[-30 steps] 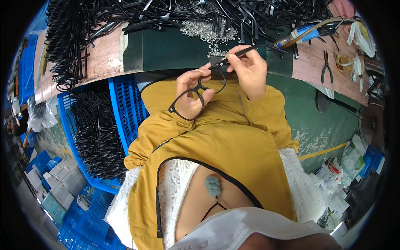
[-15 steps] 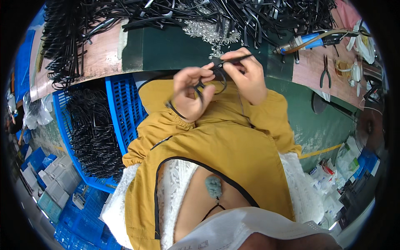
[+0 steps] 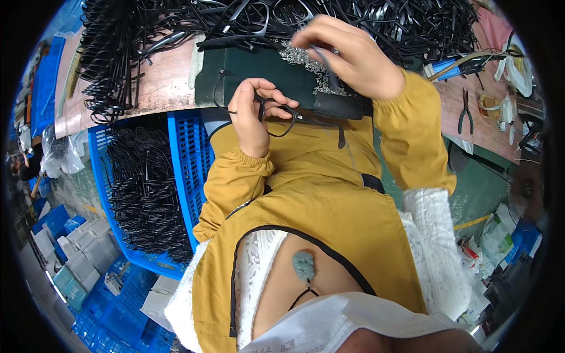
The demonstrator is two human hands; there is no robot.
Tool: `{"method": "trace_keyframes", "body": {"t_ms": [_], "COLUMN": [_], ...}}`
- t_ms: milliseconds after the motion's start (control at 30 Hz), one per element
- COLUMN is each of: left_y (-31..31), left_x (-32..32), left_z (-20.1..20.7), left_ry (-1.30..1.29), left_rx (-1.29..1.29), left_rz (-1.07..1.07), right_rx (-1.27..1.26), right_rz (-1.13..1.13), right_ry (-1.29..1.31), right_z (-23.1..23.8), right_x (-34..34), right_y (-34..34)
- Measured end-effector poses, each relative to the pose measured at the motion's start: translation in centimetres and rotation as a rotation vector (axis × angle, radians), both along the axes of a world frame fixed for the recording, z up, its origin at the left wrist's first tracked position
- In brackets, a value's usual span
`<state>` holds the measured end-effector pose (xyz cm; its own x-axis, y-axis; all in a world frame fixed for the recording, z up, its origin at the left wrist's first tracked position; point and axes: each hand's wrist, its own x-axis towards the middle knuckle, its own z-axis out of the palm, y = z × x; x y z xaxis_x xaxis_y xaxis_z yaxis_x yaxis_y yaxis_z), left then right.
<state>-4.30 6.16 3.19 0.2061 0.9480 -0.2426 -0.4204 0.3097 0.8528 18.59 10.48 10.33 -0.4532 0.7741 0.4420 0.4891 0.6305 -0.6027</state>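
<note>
My left hand (image 3: pixel 254 112), fingers curled, holds a black eyeglass frame (image 3: pixel 285 134) just off the table's front edge. One thin rim sticks out to the left of the hand, the other to the right, and a dark temple arm reaches from it towards my lap. Farther right, my right hand (image 3: pixel 356 56) hangs over a heap of small silvery metal parts (image 3: pixel 322 81). Its fingers are pinched on a slim dark strip (image 3: pixel 327 67), blurred, that looks like a temple arm. A dark block (image 3: pixel 338 107) lies at the table edge below it.
Piles of black eyeglass frames and temple arms (image 3: pixel 400 29) cover the back of the table. Stacked frames (image 3: pixel 106 65) stand at its left. A blue basket (image 3: pixel 187 170) full of frames is beside my lap. A blue-handled tool (image 3: pixel 444 69) and pliers (image 3: pixel 465 115) lie right.
My hands have moved apart. The right one went up and right, away from the eyeglass frame, to the metal parts. The left one shifted slightly left, still holding the frame.
</note>
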Motion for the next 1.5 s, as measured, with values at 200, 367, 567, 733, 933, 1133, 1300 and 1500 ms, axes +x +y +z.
{"method": "trace_keyframes", "body": {"t_ms": [200,367,567,733,933,1133,1300,1500], "left_y": [0.2,-2.2,-2.2,-1.9,-1.9,-1.3,-0.7,-0.6], "left_x": [0.3,3.0,3.0,3.4,4.4,3.8,3.1,4.7], "left_z": [1.8,1.5,1.3,1.9,2.7,2.4,3.0,3.9], "left_ry": [0.049,-0.142,-0.113,-0.086,0.032,-0.092,-0.112,-0.114], "left_rx": [-0.216,-0.656,-0.573,-0.555,-0.494,-0.510,-0.365,-0.177], "left_rz": [-0.280,-0.877,-0.803,-0.802,-0.777,-0.800,-0.681,-0.677], "right_rx": [-0.060,-0.308,-0.440,-0.374,-0.251,-0.365,0.281,0.070], "right_rz": [-0.488,-0.498,-0.475,-0.467,-0.406,-0.459,-0.856,-0.646], "right_ry": [0.209,0.332,0.780,0.759,0.217,0.423,0.832,1.266], "right_z": [0.9,-6.1,-8.0,-7.8,-6.6,-6.6,-3.0,-3.8], "right_x": [2.8,1.7,0.7,-0.1,1.2,0.2,3.2,13.7], "right_y": [-10.2,-12.1,-11.7,-10.6,-9.4,-9.4,-11.2,-7.0]}}
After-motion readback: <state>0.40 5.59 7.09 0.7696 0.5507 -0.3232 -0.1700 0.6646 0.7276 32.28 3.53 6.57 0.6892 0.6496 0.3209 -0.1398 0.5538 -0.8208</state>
